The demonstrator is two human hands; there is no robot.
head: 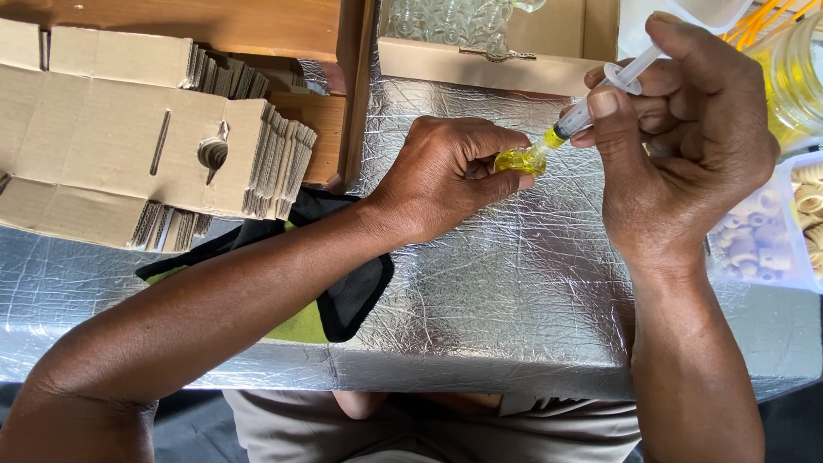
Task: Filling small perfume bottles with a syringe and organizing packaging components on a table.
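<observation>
Tabletop point(514, 291) wrapped in crinkled silver foil sheet, front edge runs just above the person's lap. Flat cardboard box blanks point(146, 146) stacked far left, well apart from the work. Black-and-green cloth point(343, 300) lies under the left forearm. Open carton of small clear bottles point(454, 21) at the back edge, near enough to reach. Clear tub of pale ring-shaped parts point(759, 244) on the right, touching the right wrist side; jar of yellow liquid point(797, 77) behind it. Open foil in the middle, room to move there. Left hand point(446, 171) pinches a small vial point(519, 160) of yellow liquid, probably to steady it for the needle. Right hand point(686, 137) grips a syringe point(596, 99), tip at the vial mouth, tilted down-left.
</observation>
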